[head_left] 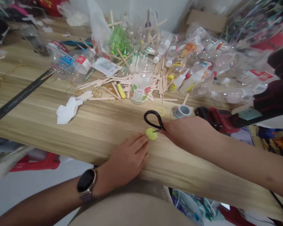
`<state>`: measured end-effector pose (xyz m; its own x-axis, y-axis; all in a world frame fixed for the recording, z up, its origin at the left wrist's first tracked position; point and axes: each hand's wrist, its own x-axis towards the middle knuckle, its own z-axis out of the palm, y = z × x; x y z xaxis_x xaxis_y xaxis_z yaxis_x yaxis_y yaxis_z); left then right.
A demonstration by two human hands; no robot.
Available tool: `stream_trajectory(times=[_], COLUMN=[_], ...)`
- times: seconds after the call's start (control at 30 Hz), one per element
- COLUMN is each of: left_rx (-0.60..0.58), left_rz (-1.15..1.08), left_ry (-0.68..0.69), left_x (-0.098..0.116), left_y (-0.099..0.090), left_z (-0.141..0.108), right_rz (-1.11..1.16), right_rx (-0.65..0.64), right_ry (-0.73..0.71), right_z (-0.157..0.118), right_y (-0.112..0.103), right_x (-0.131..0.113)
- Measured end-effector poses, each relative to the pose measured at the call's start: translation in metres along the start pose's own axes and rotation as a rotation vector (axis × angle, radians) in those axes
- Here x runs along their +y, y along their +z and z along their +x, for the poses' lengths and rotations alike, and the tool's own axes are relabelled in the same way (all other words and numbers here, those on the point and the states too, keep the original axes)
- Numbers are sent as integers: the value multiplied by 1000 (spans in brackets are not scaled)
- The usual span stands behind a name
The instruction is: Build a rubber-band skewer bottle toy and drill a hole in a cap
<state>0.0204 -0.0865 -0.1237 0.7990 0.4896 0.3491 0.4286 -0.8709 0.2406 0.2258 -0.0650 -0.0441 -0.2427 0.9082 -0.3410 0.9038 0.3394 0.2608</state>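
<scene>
A small round yellow-green bottle cap point(151, 134) lies on the wooden table point(103, 125) in front of me. My left hand point(126, 157), with a watch on its wrist, rests low on the table, and its closed fingers hold the cap at its left edge. In my right hand point(181, 131) is a pair of scissors point(153, 116). One black handle loop sticks out to the left of the fist. The pointed metal tip touches the cap's top or lies just over it. My right fingers hide the rest of the scissors.
Behind the cap stands a clear labelled bottle point(141, 88) among wooden sticks point(159, 84). A wire spool point(182, 110) and a red-black power tool point(214, 119) sit by my right forearm. Plastic bottles point(224, 62) crowd the back right. A crumpled tissue point(69, 110) lies left.
</scene>
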Motion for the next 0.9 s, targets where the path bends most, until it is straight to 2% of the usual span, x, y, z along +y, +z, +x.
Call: stream_trajectory(times=[0.07,0.2,0.67,0.9], left_rx=[-20,-52,-88,-77], left_rz=[62,121,130,124], left_ry=[37,30,2,-1], left_x=[9,11,13,14], left_y=[10,22,23,22], left_z=[-5,-6,-4,-3], right_rz=[-5,-24,17,-48], right_rx=[-15,-37,-77,-184], right_ry=[-14,-25,-85,-139], right_z=[2,2,0,4], right_y=[1,-1,-11,-21], right_x=[-1,-3,-9,-9])
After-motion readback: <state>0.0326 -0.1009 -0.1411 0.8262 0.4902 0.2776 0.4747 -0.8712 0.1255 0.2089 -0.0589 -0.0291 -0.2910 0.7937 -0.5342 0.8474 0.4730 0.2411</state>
